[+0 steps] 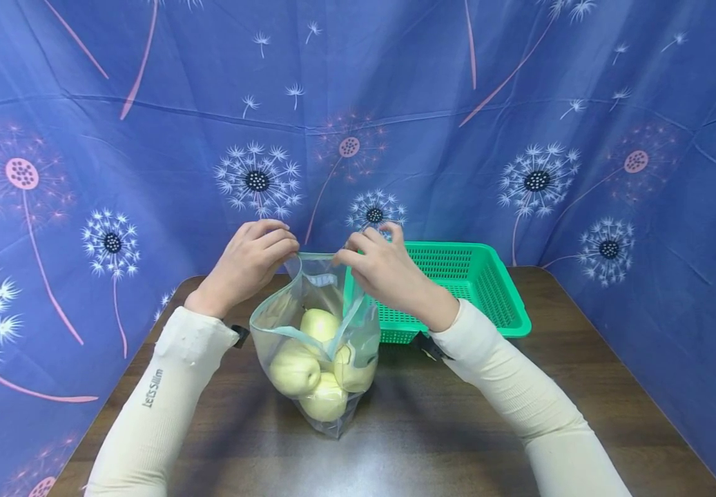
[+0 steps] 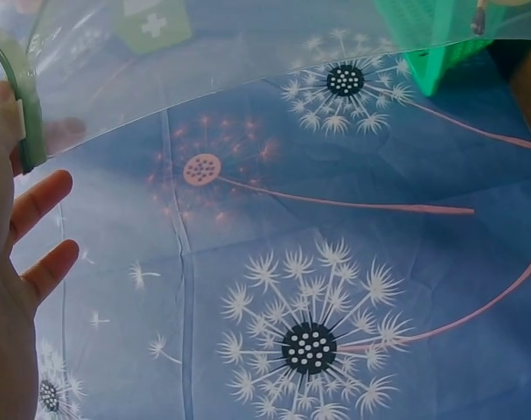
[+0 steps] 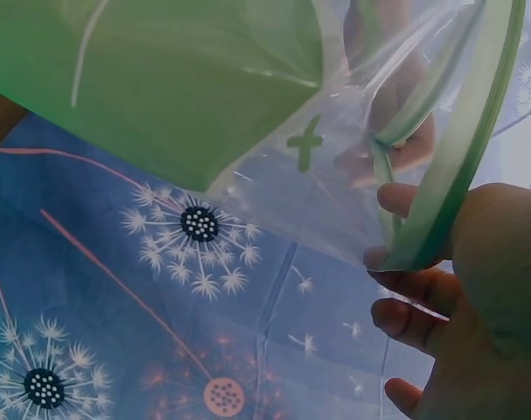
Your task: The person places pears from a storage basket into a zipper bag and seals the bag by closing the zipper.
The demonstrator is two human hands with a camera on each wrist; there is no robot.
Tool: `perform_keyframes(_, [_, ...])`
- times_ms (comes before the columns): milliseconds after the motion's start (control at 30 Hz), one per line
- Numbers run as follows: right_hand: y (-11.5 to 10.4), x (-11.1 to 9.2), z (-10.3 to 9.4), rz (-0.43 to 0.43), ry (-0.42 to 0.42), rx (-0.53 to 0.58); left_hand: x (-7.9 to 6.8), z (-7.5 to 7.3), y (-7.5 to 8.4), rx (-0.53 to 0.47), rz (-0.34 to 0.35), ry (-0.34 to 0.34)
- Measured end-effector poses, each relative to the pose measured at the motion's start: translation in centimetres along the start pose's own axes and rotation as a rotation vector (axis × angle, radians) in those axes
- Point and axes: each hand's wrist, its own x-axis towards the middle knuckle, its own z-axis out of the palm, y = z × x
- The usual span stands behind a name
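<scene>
A clear zip bag (image 1: 271,331) with a pale green zip strip (image 3: 488,131) stands over the table, its mouth apart. Several round, pale yellow-green fruits (image 1: 295,369), pears or apples, lie in its lower part. At the mouth's left corner, my left hand (image 1: 252,259) pinches the zip edge between thumb and fingers. My right hand (image 1: 389,269) grips the opposite corner; the right wrist view shows its thumb and fingertips on the strip, with the other fingers loosely bent. In the left wrist view, two fingers (image 2: 46,206) extend free below the bag's edge.
Behind the bag and to its right, a green perforated plastic basket (image 1: 513,304) sits on the brown wooden table (image 1: 432,428). Blue cloth (image 1: 432,159) printed with dandelions hangs round the back and both sides.
</scene>
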Motion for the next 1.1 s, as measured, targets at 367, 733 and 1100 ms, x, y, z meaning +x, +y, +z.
perform_keyframes(367, [0.3,-0.8,0.1,0.041,-0.057,0.007,-0.4,-0.6,-0.1,0.042,-0.016,-0.012])
perform_keyframes(733, [0.3,-1.7,0.3,0.071,-0.171,0.025,-1.0,-1.0,-0.5,0.053,-0.04,0.006])
perform_keyframes(1100, [-0.3,-2.9,0.4,-0.031,-0.052,0.046,-1.3,-1.3,-0.5,0.054,-0.056,0.018])
